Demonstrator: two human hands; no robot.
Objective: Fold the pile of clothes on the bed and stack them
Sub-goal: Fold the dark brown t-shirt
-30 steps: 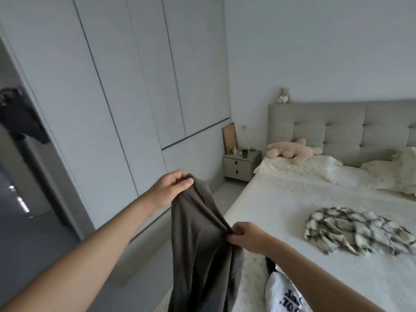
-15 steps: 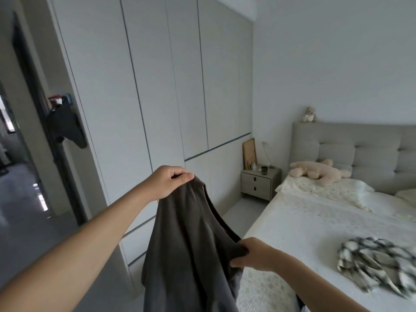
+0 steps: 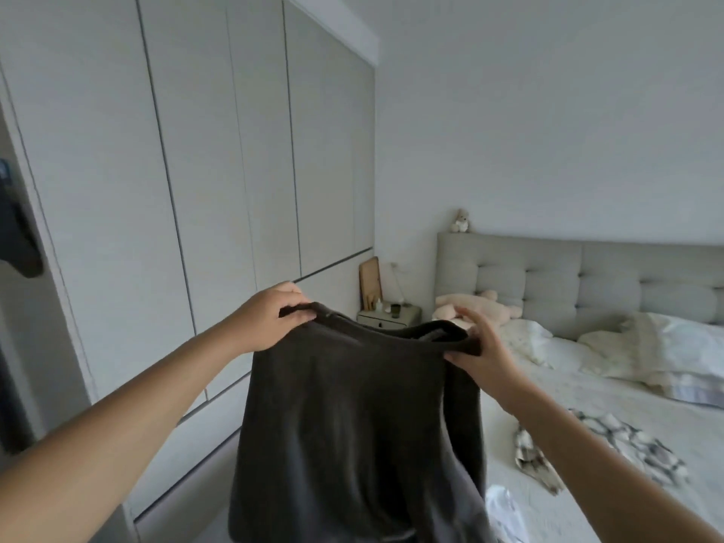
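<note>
A dark grey garment (image 3: 352, 417) hangs in the air in front of me, spread wide by its top edge. My left hand (image 3: 274, 319) grips the top left corner. My right hand (image 3: 480, 352) pinches the top right corner between thumb and fingers. Its lower part drops out of the frame at the bottom. On the white bed (image 3: 568, 389) to the right lies a crumpled checked garment (image 3: 611, 440). A white garment (image 3: 503, 511) shows at the bottom edge, partly hidden behind the dark one.
Tall pale wardrobe doors (image 3: 219, 190) fill the left. A bedside cabinet (image 3: 390, 317) stands by the padded headboard (image 3: 580, 280). A pink soft toy (image 3: 480, 307) and pillows (image 3: 666, 346) lie at the head of the bed. A dark item (image 3: 17, 241) hangs at far left.
My right hand moved up and to the right along the dark garment to its top corner, so the garment now hangs spread wide between both hands. My view has tilted upward.
</note>
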